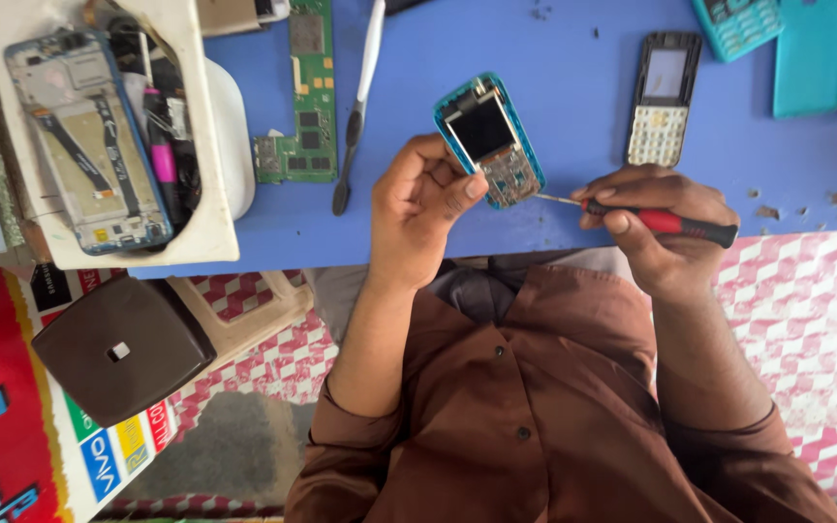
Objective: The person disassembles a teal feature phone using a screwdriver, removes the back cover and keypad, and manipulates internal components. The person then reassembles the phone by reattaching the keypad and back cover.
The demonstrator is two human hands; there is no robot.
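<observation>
My left hand [420,199] grips a small opened phone with a teal frame [489,140], its dark screen and bare keypad board facing up, held just above the blue table [573,87]. My right hand [656,228] holds a red-and-black screwdriver [675,225]. The thin metal tip points left and touches the lower right edge of the phone. Both hands are close together near the table's front edge.
A black phone front cover with a pale keypad [663,99] lies to the right. A green circuit board [307,97] and a white-handled brush [358,107] lie to the left. A white tray [210,228] holds a stripped smartphone [89,145]. Teal phone parts [811,53] sit at the far right.
</observation>
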